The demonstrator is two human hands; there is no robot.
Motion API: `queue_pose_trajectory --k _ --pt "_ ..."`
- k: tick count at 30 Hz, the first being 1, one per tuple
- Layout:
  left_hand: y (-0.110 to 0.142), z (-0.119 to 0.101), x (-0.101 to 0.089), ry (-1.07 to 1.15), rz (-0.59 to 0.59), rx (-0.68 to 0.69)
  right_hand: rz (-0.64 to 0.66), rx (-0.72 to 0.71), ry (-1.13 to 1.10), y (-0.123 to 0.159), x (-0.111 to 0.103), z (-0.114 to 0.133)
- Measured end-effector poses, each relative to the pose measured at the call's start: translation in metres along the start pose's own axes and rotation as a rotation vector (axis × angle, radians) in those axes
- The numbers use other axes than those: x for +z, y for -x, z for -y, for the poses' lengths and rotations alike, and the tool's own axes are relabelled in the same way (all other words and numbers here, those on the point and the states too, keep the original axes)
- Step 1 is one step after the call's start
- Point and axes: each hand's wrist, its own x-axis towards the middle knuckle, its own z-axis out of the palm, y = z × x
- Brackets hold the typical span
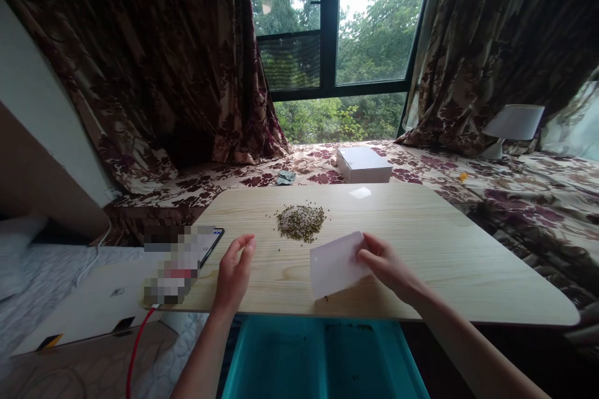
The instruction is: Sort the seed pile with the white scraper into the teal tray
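Note:
A heap of small greenish-brown and pale grains [300, 222] lies on the light wood table [444, 262], with single grains scattered around it. My right hand [386, 262] pinches the right edge of a white card [336, 264], which is tilted just in front of the heap. To the heap's left, my left hand [235, 271] hovers low by the table with its fingers loosely bent and nothing visible in them. Below the table's front edge sits a teal tray [322, 355] with two compartments. A few dark specks show in its right compartment.
A phone [187, 265] with a red cable [135, 349] lies at the table's left edge. Behind the table, a white box [365, 165] and a crumpled grey-green item [285, 177] rest on the patterned window seat. A lamp [515, 123] stands right.

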Motion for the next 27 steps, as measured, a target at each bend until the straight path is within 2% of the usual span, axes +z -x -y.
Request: queue_pose_trajectory --k 5,8,14,16,21,27 --pt "0.001 -0.002 0.0 -0.012 -0.005 0.012 0.052 0.041 -0.015 0.011 -0.014 0.007" --pt "0.001 -0.002 0.0 -0.015 -0.007 0.012 0.027 0.026 -0.023 0.014 -0.024 0.01" --pt "0.002 -0.005 0.002 0.003 -0.003 0.002 -0.267 -0.065 -0.111 0.0 -0.039 0.003" --pt "0.002 -0.006 0.002 0.002 -0.009 0.003 -0.314 -0.086 -0.137 -0.008 -0.04 -0.004" --pt "0.001 -0.004 0.002 0.014 -0.011 0.01 -0.325 -0.136 -0.133 -0.029 -0.033 -0.02" --pt "0.001 -0.002 0.002 0.019 -0.01 0.004 -0.324 -0.181 -0.05 -0.05 -0.022 -0.024"
